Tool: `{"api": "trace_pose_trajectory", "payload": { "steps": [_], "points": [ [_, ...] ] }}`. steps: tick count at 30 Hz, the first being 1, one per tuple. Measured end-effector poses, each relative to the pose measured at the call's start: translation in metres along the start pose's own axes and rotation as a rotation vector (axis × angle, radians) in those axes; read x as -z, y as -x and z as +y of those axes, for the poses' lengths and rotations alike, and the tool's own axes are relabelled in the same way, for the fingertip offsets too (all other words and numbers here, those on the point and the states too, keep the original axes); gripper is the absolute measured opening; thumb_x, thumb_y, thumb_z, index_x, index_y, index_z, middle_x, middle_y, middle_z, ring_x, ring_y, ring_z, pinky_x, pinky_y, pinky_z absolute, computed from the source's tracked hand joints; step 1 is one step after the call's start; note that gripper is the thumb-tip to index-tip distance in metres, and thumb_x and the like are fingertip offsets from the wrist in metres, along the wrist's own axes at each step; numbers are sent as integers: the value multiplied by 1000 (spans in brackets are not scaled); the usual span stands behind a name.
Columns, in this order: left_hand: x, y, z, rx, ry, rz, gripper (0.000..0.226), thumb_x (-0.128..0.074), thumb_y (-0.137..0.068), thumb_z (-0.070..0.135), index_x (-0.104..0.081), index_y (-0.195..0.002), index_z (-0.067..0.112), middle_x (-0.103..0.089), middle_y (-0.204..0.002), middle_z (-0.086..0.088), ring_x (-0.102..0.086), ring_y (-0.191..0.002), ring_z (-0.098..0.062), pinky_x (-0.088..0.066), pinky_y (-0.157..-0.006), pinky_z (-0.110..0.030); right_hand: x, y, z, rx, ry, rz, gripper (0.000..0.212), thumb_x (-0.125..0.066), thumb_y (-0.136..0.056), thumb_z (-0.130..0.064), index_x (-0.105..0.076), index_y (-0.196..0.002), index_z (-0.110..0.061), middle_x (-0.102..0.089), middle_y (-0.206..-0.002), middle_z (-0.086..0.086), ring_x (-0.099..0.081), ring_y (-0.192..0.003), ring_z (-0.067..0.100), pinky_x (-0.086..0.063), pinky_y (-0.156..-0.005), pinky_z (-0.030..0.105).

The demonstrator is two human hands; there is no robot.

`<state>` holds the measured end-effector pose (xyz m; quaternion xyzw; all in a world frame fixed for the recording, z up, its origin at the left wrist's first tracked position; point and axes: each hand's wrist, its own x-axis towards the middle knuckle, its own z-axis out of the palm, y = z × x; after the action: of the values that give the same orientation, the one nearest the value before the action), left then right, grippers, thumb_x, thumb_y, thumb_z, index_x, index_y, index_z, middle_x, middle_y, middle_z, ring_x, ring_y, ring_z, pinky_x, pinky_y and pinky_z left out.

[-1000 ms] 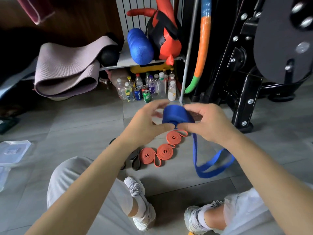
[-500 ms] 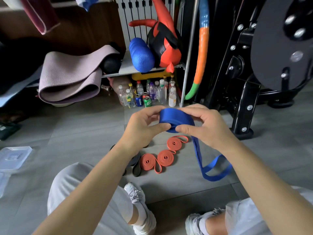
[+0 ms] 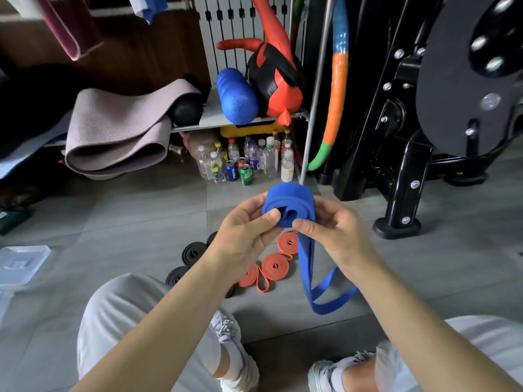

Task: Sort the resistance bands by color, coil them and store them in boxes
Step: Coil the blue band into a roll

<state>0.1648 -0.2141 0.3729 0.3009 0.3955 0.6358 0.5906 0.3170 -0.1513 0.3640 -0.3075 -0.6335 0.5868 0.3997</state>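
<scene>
I hold a wide blue resistance band in the air in front of me, part of it wound into a coil. My left hand pinches the coil's left side and my right hand grips its right side. The band's loose tail hangs down to a loop near the floor. Below the hands, orange bands lie coiled on the grey tile floor. Black coiled bands lie just left of them, partly hidden by my left forearm.
A clear plastic box sits on the floor at the far left. Bottles and cans stand under a shelf with a blue foam roller and a folded mat. A black machine frame stands to the right. My knees and shoes fill the bottom.
The coil has turned in my hands and grown by another wrap, and the hanging tail has become shorter. The view has tilted upward a little.
</scene>
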Motion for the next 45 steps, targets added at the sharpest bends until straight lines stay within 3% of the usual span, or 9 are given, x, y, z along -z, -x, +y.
{"api": "trace_pose_trajectory", "payload": {
  "steps": [5,10,17,23,29,31,36,39,45],
  "points": [
    [25,-1,13,-110,-1255,-37,49,-78,-74,19,-55,-117,24,-57,-114,5,-58,-104,-13,-51,-87,-34,1,0,5,6,495,-116,36,-81,-69,-14,-69,-103,-17,-73,-86,-4,-67,-78,11,-55,-73,31],
    [17,3,18,-261,-1660,-180,41,-74,-73,26,-59,-111,23,-60,-102,7,-56,-95,-17,-44,-79,-29,-15,1,2,95,830,-237,32,-76,-72,-32,-67,-100,-21,-61,-73,-8,-55,-67,12,-47,-66,30],
    [22,6,24,-149,-960,23,38,-79,-68,1,-66,-99,20,-71,-85,15,-66,-85,-1,-51,-81,-21,4,0,-2,-34,355,-182,44,-82,-68,-14,-61,-100,-36,-68,-99,-16,-64,-92,1,-50,-84,20],
    [13,2,18,-101,-183,-18,33,-63,-72,7,-63,-105,16,-73,-90,0,-68,-85,-14,-57,-77,-28,9,-5,-2,-2,76,-123,42,-78,-62,-14,-64,-99,-26,-73,-89,-16,-68,-87,4,-51,-77,16],
    [1,-9,3,-61,140,-35,30,-57,-79,8,-59,-109,6,-70,-99,-8,-67,-95,-20,-55,-80,-27,7,-14,-8,105,-21,-30,36,-78,-66,-12,-66,-97,-24,-73,-91,-12,-69,-89,9,-51,-78,18],
    [4,-11,5,-47,8,-18,30,-65,-81,9,-58,-110,10,-69,-102,-5,-66,-96,-20,-55,-79,-27,10,-15,-7,101,42,-20,33,-77,-68,-11,-67,-96,-26,-73,-89,-12,-69,-87,9,-51,-77,18],
    [8,-15,35,-278,-1188,-19,63,-80,-71,16,-51,-126,27,-54,-122,7,-54,-102,-6,-50,-78,-23,19,-20,-9,58,343,-101,37,-79,-68,-3,-68,-99,-21,-73,-90,-5,-69,-83,11,-54,-80,24],
    [2,-16,47,-256,-1585,-177,48,-77,-73,23,-61,-118,21,-63,-110,3,-55,-91,-12,-47,-80,-29,13,-19,-11,42,578,-178,42,-82,-67,-12,-69,-107,-16,-73,-93,-1,-69,-86,14,-54,-85,35],
    [11,-17,41,-249,-1445,-131,34,-78,-71,16,-69,-103,19,-63,-89,11,-55,-84,-4,-48,-77,-22,12,-13,-7,77,655,-145,44,-81,-70,-27,-67,-112,-24,-65,-94,-13,-59,-84,1,-46,-76,12]
  ]
}}
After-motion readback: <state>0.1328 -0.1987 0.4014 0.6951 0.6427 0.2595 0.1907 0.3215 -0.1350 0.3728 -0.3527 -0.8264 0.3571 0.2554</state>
